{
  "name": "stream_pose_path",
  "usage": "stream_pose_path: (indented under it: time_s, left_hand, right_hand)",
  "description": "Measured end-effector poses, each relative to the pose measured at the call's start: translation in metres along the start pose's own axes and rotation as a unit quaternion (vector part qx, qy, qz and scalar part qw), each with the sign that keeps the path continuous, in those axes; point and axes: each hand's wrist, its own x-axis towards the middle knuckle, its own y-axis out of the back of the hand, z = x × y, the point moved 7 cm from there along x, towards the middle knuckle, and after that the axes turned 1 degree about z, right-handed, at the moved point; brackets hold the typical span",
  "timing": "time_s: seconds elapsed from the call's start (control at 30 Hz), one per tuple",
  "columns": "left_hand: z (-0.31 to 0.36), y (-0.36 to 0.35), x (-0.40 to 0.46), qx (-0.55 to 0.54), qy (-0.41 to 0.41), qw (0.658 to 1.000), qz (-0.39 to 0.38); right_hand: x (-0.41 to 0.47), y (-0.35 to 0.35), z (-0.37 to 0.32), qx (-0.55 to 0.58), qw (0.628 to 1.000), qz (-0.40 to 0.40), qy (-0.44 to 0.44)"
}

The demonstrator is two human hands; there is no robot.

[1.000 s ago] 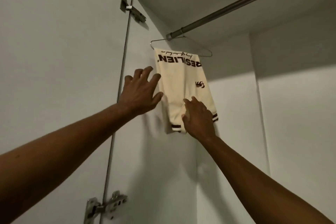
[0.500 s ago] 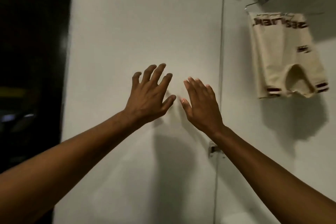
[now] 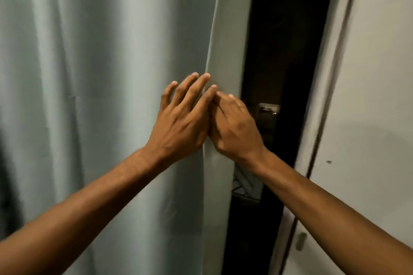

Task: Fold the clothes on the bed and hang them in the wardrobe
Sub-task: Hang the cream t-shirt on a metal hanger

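Nowhere in view are the clothes, bed or wardrobe, so I can't tell which way they lie. Both hands hang empty w/ fingers straight before a grey curtain (image 3: pixel 100 96): left hand (image 3: pixel 181 123) touching right hand (image 3: pixel 234 129), neither nearer.

No legible txt, labels, nos. or signs anywhere in view; nothing readable.
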Motion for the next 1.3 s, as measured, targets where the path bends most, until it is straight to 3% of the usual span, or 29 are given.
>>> stream_pose_path:
  time_s: [0.1,0.23,0.57,0.93,1.3]
  left_hand:
    - [-0.066,0.015,-0.056,0.033,0.052,0.997,-0.048]
    - [-0.137,0.032,-0.119,0.098,0.108,0.984,-0.106]
    - [-0.288,0.114,-0.291,0.264,0.293,0.885,-0.248]
    - [-0.351,0.311,-0.503,0.411,0.5,0.691,-0.322]
    - [-0.327,0.537,-0.698,0.447,0.664,0.489,-0.346]
  right_hand:
    - [0.023,-0.038,-0.065,0.019,0.998,0.056,0.022]
    - [0.044,-0.11,-0.142,0.099,0.994,-0.004,0.055]
    - [0.093,-0.257,-0.342,0.274,0.946,-0.069,0.158]
    - [0.113,-0.278,-0.627,0.432,0.842,-0.106,0.304]
    - [0.086,-0.224,-0.931,0.498,0.721,-0.158,0.454]
